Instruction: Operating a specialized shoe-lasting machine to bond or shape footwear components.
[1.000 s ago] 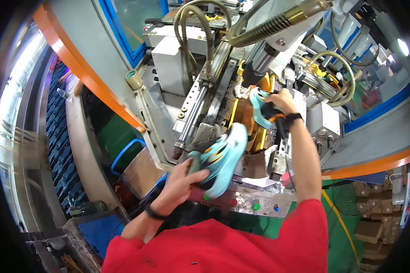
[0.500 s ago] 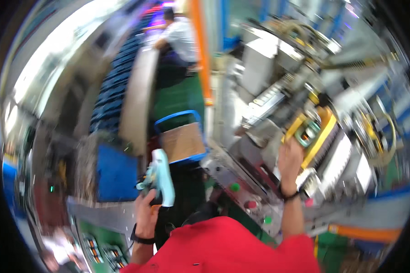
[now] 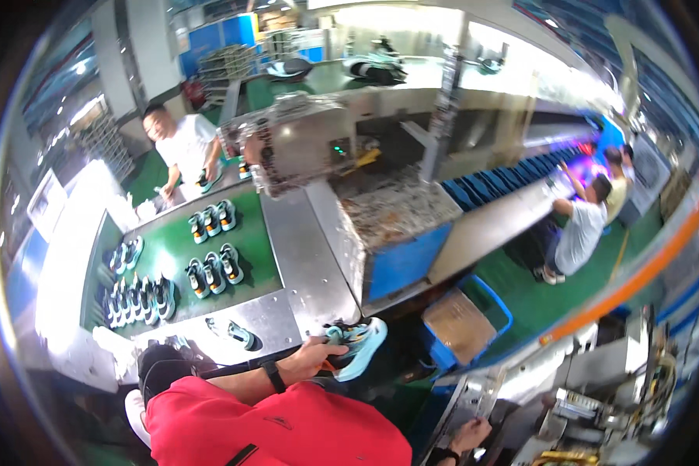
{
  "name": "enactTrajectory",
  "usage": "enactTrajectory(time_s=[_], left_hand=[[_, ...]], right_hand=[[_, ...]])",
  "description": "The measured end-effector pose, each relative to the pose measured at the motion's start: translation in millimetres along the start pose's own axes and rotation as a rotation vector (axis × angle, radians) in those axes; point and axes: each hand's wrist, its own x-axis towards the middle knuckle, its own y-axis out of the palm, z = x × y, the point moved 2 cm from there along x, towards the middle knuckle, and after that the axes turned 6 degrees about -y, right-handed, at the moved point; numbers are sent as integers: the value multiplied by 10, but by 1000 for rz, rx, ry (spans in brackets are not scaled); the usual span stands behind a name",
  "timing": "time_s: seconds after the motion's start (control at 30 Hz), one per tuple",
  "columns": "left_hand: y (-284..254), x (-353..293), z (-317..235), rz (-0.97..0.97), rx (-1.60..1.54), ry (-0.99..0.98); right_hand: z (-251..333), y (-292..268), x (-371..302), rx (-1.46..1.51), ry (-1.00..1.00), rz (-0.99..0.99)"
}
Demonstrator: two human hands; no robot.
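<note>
Turquoise-soled, the sneaker (image 3: 364,351) sits in our left grip (image 3: 317,356), fingers wrapped on its upper, near the metal worktop (image 3: 316,260); we hold firmly without crushing. Our right grip (image 3: 470,435), beside the machine (image 3: 576,404), we cannot read.

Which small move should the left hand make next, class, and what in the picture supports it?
Probably bring the held shoe over the metal ledge and lower it there: the left hand grips it near the ledge, where another shoe already rests, with more shoes lined up on the green belt.
</note>
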Motion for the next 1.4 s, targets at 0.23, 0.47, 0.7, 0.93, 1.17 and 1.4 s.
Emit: enactTrajectory(time_s=[0.23,0.47,0.7,0.93,1.17,1.4], left_hand=[[-1631,665,-346,-389,-227,53],[-3300,1780,-1375,-602,-336,45],[-4988,3037,-2541,-879,-358,241],[-5675,3471,-2952,-1048,237,438],[-4999,3260,-2362,-910,335,668],[-2977,2652,-1222,-228,-225,571]], right_hand=[[2314,-503,1969,396,-438,-206],[5928,-643,3301,353,-1064,-63],[8534,279,4286,19,-1419,49],[9809,1268,4552,-85,-1625,287],[9909,1514,4713,-32,-1822,-33],[9921,845,4209,124,-1677,-233]])
